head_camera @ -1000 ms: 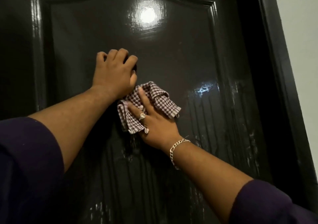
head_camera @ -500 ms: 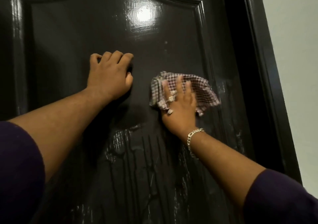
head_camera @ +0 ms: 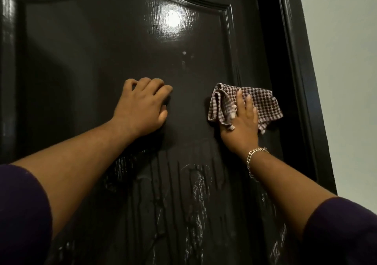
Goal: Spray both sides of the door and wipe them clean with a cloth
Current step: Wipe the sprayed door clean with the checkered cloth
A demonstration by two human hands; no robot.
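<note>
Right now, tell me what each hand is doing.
Left hand: fingers curled, knuckles against the door, holding nothing.
Right hand: flat, pressing the cloth to the door.

The glossy dark panelled door (head_camera: 102,61) stands upright, streaked with wet drips toward 6 o'clock. A crumpled brown-and-white checked cloth (head_camera: 263,103) lies flat against it near its 3 o'clock edge.

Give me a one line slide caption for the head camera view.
Right hand presses a checked cloth flat on the dark door; left hand braces beside it.
</note>
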